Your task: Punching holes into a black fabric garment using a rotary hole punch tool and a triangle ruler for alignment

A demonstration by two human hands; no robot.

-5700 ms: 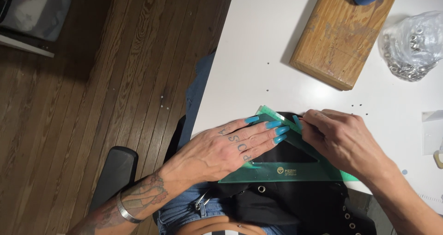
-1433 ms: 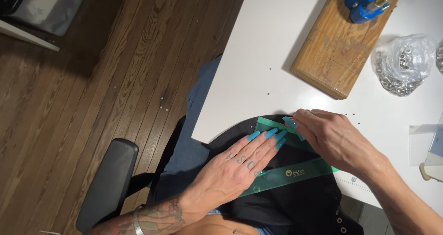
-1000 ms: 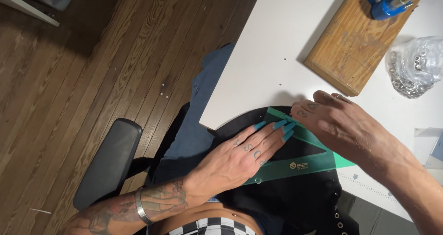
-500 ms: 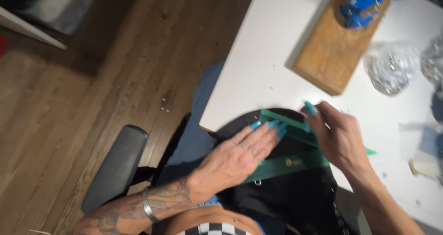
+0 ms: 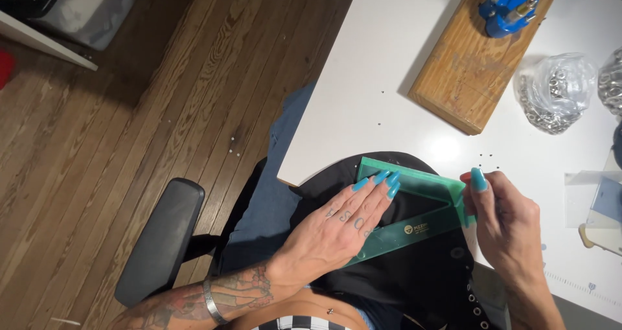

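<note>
A green see-through triangle ruler [image 5: 424, 186] lies on a black garment [image 5: 421, 272] at the near edge of the white table [image 5: 376, 77]. My left hand [image 5: 337, 229] lies flat on the ruler and the fabric, fingers stretched out, pressing them down. My right hand [image 5: 502, 216] is at the ruler's right corner, with thumb and fingers pinched on a small thin thing with a red tip, most of it hidden. A row of metal eyelets [image 5: 473, 297] runs along the garment's lower right.
A wooden block [image 5: 466, 77] carrying a blue press tool [image 5: 512, 3] stands at the back of the table. A clear bag of metal rings [image 5: 554, 93] lies to its right. Clear plastic pieces [image 5: 599, 200] sit at the right edge. A black chair armrest [image 5: 159, 239] juts out at lower left.
My right hand has drawn back from the ruler's top edge to its right corner and lifted slightly. My left hand has stayed flat on the ruler. The camera has shifted.
</note>
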